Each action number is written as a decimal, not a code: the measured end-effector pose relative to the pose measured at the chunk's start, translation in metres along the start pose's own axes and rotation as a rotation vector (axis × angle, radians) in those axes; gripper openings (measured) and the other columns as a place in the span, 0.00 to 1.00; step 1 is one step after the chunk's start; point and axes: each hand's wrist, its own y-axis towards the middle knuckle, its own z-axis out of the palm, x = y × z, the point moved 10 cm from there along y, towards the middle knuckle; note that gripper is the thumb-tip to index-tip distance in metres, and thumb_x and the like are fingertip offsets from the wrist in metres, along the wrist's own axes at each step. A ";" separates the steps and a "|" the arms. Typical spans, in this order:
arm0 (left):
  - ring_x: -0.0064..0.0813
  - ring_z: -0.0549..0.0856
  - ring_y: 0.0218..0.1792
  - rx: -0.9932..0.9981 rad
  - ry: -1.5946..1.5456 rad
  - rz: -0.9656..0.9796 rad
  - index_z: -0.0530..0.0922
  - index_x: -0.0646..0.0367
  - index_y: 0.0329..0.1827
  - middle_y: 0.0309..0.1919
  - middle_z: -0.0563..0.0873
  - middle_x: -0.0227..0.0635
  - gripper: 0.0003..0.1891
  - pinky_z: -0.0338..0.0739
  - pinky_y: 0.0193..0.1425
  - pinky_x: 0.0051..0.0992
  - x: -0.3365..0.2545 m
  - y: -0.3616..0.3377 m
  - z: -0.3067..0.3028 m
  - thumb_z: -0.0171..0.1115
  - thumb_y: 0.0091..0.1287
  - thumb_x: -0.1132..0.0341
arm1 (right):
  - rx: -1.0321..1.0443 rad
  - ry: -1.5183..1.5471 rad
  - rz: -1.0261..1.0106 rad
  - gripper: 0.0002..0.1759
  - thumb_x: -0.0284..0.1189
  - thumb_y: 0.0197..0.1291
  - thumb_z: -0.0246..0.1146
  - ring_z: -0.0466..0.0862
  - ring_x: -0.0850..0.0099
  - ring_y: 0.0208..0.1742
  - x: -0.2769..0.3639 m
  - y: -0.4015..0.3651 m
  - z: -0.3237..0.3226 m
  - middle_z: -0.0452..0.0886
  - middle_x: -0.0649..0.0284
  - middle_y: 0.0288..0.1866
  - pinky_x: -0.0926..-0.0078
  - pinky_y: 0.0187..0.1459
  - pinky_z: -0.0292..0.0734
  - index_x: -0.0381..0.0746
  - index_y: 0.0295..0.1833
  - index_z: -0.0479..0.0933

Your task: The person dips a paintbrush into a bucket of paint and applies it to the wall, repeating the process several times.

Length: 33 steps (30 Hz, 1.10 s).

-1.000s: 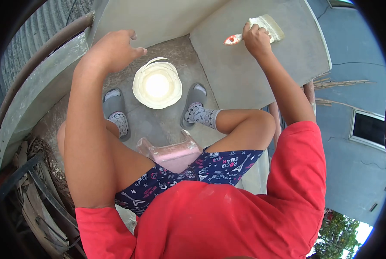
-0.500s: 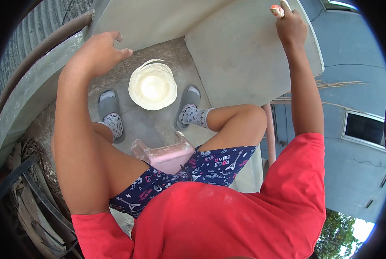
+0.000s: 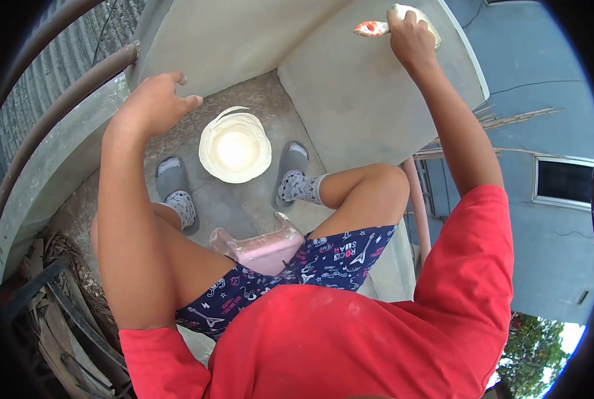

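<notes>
My right hand (image 3: pixel 413 41) is closed around a paintbrush (image 3: pixel 371 28) at the top right. The brush's orange-and-white handle points left, and its pale, paint-coated head lies against the upper part of the grey wall panel (image 3: pixel 370 86). Over on the left, my left hand (image 3: pixel 152 103) hangs in the air with thumb and fingers apart and nothing in it. Between my feet stands a paint-crusted bucket (image 3: pixel 207 161) with pale paint inside. Its rim is ragged, with a thin curved strip sticking up at the back.
I sit on a worn pink stool (image 3: pixel 263 247), knees spread. A brown rail (image 3: pixel 64 100) curves along the low wall on the left. Dry husks and a dark bar (image 3: pixel 34 286) lie at lower left. Thin sticks (image 3: pixel 509 121) jut out beyond the panel, before a blue-grey building (image 3: pixel 543 100).
My right hand has shifted left and slightly down along the panel, and the brush has turned so its handle points left. My left hand keeps its pose; the view has tilted a little.
</notes>
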 end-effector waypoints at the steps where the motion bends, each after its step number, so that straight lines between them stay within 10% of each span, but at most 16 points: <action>1: 0.48 0.84 0.52 0.005 -0.001 0.006 0.74 0.69 0.62 0.49 0.84 0.59 0.30 0.76 0.58 0.36 -0.004 -0.002 -0.001 0.66 0.62 0.56 | 0.082 -0.058 -0.108 0.06 0.26 0.52 0.61 0.83 0.57 0.27 0.011 -0.012 0.027 0.78 0.55 0.30 0.61 0.18 0.79 0.39 0.36 0.79; 7: 0.49 0.83 0.54 0.013 -0.020 -0.007 0.73 0.68 0.63 0.51 0.83 0.59 0.31 0.76 0.59 0.37 -0.007 -0.004 0.002 0.66 0.62 0.56 | 0.149 0.179 -0.031 0.04 0.25 0.52 0.61 0.83 0.57 0.32 0.042 -0.021 0.026 0.79 0.55 0.34 0.60 0.23 0.82 0.41 0.35 0.78; 10: 0.49 0.83 0.55 0.040 -0.007 -0.011 0.73 0.68 0.63 0.52 0.83 0.59 0.31 0.76 0.60 0.37 -0.004 -0.001 0.006 0.66 0.62 0.57 | -0.138 0.023 0.003 0.06 0.25 0.52 0.60 0.82 0.60 0.33 0.005 0.007 -0.032 0.78 0.59 0.34 0.65 0.20 0.79 0.44 0.37 0.77; 14: 0.48 0.83 0.54 0.009 -0.011 -0.016 0.73 0.68 0.63 0.51 0.83 0.59 0.30 0.76 0.59 0.37 0.001 -0.004 0.003 0.66 0.63 0.57 | 0.218 -0.206 -0.208 0.03 0.26 0.50 0.62 0.82 0.58 0.32 0.024 -0.036 0.051 0.77 0.57 0.32 0.63 0.23 0.81 0.42 0.33 0.79; 21: 0.47 0.84 0.53 0.009 0.011 -0.006 0.72 0.68 0.64 0.51 0.83 0.59 0.31 0.76 0.58 0.36 0.006 -0.002 0.008 0.66 0.62 0.56 | 0.267 0.503 0.257 0.23 0.26 0.57 0.58 0.82 0.57 0.35 0.029 -0.047 0.038 0.79 0.58 0.33 0.60 0.39 0.79 0.57 0.59 0.80; 33: 0.47 0.84 0.51 -0.002 0.016 0.012 0.72 0.67 0.65 0.50 0.83 0.58 0.31 0.76 0.57 0.36 0.005 0.000 0.005 0.65 0.63 0.55 | -0.157 0.836 0.339 0.18 0.30 0.54 0.69 0.86 0.60 0.36 -0.034 -0.083 -0.022 0.87 0.59 0.38 0.67 0.39 0.80 0.49 0.52 0.84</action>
